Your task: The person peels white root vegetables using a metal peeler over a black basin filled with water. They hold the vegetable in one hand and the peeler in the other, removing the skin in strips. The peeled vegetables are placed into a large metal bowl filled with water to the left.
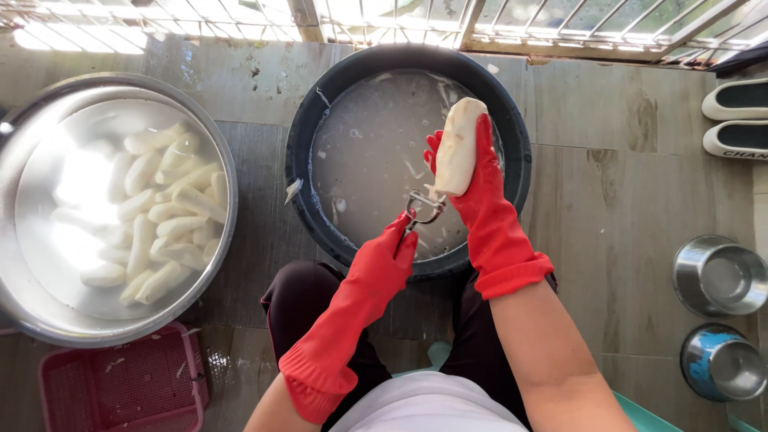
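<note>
Over the dark basin (320,104), right hand (480,180) grips a pale root (458,144); left hand (396,252) clenches the peeler (422,206) at its lower end. Best with short, light strokes, turning the root steadily.

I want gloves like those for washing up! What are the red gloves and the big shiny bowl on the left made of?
The red gloves, on the left hand and the right hand, look like smooth rubber: glossy, stretchy, with rolled cuffs. The large silver round basin seems to be polished metal, probably steel, since it mirrors bright light on its rim.
</note>
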